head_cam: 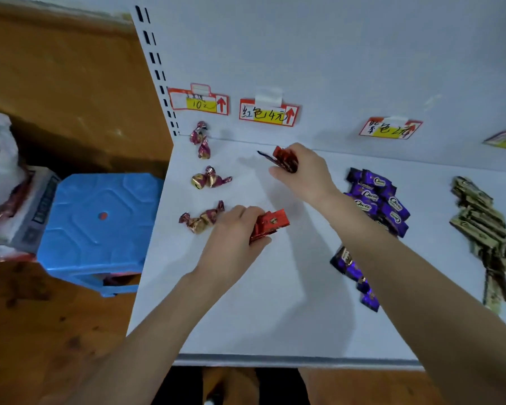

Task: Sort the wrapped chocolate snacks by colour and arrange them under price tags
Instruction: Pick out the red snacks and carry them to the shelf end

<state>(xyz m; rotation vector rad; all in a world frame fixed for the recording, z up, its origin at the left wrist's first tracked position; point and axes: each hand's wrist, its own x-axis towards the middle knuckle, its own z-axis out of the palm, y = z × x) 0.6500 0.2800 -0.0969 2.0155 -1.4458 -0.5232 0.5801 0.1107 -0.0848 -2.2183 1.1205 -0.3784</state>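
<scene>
Our left hand (234, 229) curls round a small stack of red wrapped snacks (270, 225), thumb beneath and fingers on top, low over the white shelf (246, 317). Our right hand (301, 171) grips a second bunch of red snacks (285, 159) further back, near the shelf's rear panel and just below the price tag handwritten for red (268, 113).

To the left, under the tag marked 10 (199, 102), maroon-and-gold twist-wrapped sweets (206, 178) lie in three small clusters, the nearest one just beside our left hand. To the right, beyond our right forearm, purple Choco snacks (377, 197) lie heaped under the purple tag (390, 128), with a few more purple ones (354, 276) nearer the front edge. Olive-green wrapped bars (479, 220) lie in a rough line at the far right. A blue plastic stool (100, 226) stands on the wooden floor left of the shelf.
</scene>
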